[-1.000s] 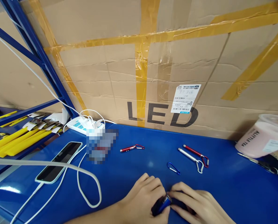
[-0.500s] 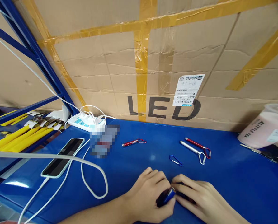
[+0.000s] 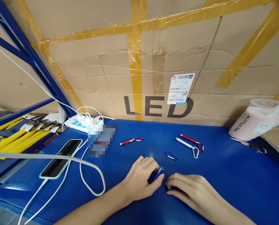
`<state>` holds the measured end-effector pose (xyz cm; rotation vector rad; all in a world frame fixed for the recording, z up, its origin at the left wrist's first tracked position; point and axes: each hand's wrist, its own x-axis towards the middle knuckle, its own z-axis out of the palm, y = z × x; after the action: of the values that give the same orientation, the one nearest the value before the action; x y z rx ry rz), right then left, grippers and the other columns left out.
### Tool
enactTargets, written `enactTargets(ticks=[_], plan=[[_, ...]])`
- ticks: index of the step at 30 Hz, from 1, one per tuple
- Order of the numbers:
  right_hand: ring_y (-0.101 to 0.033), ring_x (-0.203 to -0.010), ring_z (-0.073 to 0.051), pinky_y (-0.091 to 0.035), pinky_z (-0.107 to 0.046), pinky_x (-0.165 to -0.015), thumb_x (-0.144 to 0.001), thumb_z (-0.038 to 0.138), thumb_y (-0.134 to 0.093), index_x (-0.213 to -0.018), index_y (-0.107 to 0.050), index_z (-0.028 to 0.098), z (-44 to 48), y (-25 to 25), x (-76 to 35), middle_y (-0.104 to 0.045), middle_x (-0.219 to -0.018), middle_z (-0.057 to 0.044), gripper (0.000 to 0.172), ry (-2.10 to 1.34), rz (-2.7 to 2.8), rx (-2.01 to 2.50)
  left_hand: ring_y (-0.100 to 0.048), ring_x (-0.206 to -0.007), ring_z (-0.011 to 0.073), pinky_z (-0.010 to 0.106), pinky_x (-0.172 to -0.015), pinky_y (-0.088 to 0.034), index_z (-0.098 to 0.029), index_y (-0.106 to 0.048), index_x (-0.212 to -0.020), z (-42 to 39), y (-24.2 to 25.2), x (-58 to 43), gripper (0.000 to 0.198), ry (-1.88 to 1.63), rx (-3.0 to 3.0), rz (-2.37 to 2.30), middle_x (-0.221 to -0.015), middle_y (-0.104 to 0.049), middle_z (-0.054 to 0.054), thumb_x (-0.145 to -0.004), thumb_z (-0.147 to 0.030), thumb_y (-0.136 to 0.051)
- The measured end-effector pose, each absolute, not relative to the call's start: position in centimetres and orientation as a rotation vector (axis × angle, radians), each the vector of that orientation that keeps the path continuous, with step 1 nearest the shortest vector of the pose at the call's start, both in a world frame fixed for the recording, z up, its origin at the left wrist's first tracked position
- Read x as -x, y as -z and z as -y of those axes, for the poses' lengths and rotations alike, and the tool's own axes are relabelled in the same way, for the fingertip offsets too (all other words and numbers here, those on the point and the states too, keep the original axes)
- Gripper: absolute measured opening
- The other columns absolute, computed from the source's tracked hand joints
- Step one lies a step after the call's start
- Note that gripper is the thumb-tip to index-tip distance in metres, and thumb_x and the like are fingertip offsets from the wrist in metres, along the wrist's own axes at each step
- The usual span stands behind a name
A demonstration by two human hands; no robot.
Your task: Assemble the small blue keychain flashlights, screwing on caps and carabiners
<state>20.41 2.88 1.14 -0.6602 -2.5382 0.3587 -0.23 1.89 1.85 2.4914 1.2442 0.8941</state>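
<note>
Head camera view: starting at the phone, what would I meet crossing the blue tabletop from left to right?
White-edged phone with a dark screen → red metal tube with a red clip → blue metal carabiner → second red metal tube → clear plastic cup of pink drink.

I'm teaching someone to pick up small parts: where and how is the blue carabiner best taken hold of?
Probably pinch the blue carabiner across its middle, from above on the near side: it lies flat on the table, a narrow loop, with the silver rod beyond it to the right.
</note>
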Motion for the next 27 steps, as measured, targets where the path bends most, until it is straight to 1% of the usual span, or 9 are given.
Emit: enactTargets(ticks=[3, 5, 7, 12, 18, 20, 24, 27], plan=[[-0.061, -0.069, -0.008, -0.038, -0.021, -0.059, -0.101, 0.032, -0.035, -0.093, -0.059, 0.017, -2.9, -1.1, -20.5, -0.063, -0.083, 0.0, 0.029, -0.239, 2.509, 0.57, -0.053, -0.074, 0.0141, 0.029, -0.072, -0.036, -0.017, -0.05, -0.087, -1.8, -1.6, 0.2, 0.011, -0.896, -2.441, -1.251, -0.082, -0.06, 0.001, -0.092, -0.021, -0.041], [-0.06, -0.069, -0.007, -0.037, -0.021, -0.058, -0.1, 0.03, -0.038, -0.093, -0.061, 0.017, -2.8, -1.4, -20.5, -0.062, -0.081, 0.0, 0.027, -0.188, 2.47, 0.541, -0.056, -0.08, 0.0146, 0.029, -0.076, -0.037, -0.018, -0.05, -0.094, -1.5, -1.4, 0.0, 0.011, -0.906, -2.412, -1.237, -0.088, -0.061, 0.001, -0.094, -0.018, -0.039], [-0.059, -0.067, -0.006, -0.036, -0.021, -0.056, -0.099, 0.029, -0.04, -0.093, -0.062, 0.017, -2.8, -1.7, -20.5, -0.062, -0.079, 0.001, 0.026, -0.152, 2.432, 0.545, -0.056, -0.083, 0.0146, 0.029, -0.078, -0.038, -0.019, -0.049, -0.098, -1.3, -1.2, -0.1, 0.012, -0.903, -2.394, -1.214, -0.092, -0.061, 0.0, -0.095, -0.016, -0.038], [-0.052, -0.059, -0.005, -0.032, -0.022, -0.053, -0.098, 0.03, -0.043, -0.093, -0.063, 0.018, -2.6, -2.3, -20.4, -0.061, -0.08, 0.002, 0.024, -0.064, 2.359, 0.587, -0.055, -0.08, 0.0155, 0.031, -0.08, -0.039, -0.02, -0.045, -0.1, -1.0, -1.0, -0.2, 0.011, -0.856, -2.367, -1.174, -0.091, -0.059, 0.0, -0.095, -0.014, -0.038], [-0.054, -0.063, -0.004, -0.036, -0.019, -0.055, -0.093, 0.03, -0.053, -0.095, -0.064, 0.018, -2.7, -2.1, -20.8, -0.061, -0.083, 0.002, 0.016, -0.097, 2.255, 0.595, -0.053, -0.078, 0.0165, 0.03, -0.074, -0.04, -0.02, -0.048, -0.103, -1.1, -0.8, -0.5, 0.012, -0.879, -2.411, -1.066, -0.09, -0.06, 0.001, -0.095, -0.015, -0.04], [-0.055, -0.064, -0.004, -0.038, -0.017, -0.057, -0.091, 0.03, -0.056, -0.095, -0.065, 0.017, -2.8, -2.1, -21.0, -0.06, -0.083, 0.001, 0.016, -0.121, 2.202, 0.607, -0.053, -0.076, 0.0168, 0.03, -0.072, -0.04, -0.02, -0.048, -0.103, -0.9, -0.7, -0.7, 0.013, -0.873, -2.435, -1.05, -0.09, -0.061, 0.001, -0.095, -0.015, -0.039], [-0.056, -0.066, -0.004, -0.042, -0.015, -0.058, -0.092, 0.026, -0.055, -0.096, -0.067, 0.017, -2.9, -2.2, -21.0, -0.059, -0.085, -0.001, 0.016, -0.22, 2.145, 0.616, -0.051, -0.073, 0.017, 0.03, -0.069, -0.041, -0.019, -0.048, -0.099, -0.5, -0.8, -0.9, 0.011, -0.845, -2.486, -1.018, -0.084, -0.059, 0.002, -0.096, -0.016, -0.038], [-0.056, -0.063, -0.002, -0.044, -0.012, -0.058, -0.093, 0.024, -0.052, -0.099, -0.068, 0.018, -2.7, -2.2, -20.8, -0.059, -0.086, -0.002, 0.018, -0.33, 2.132, 0.598, -0.048, -0.069, 0.0164, 0.029, -0.065, -0.04, -0.018, -0.049, -0.092, -0.5, -0.9, -1.0, 0.016, -0.854, -2.514, -1.0, -0.078, -0.056, 0.002, -0.096, -0.015, -0.034]])
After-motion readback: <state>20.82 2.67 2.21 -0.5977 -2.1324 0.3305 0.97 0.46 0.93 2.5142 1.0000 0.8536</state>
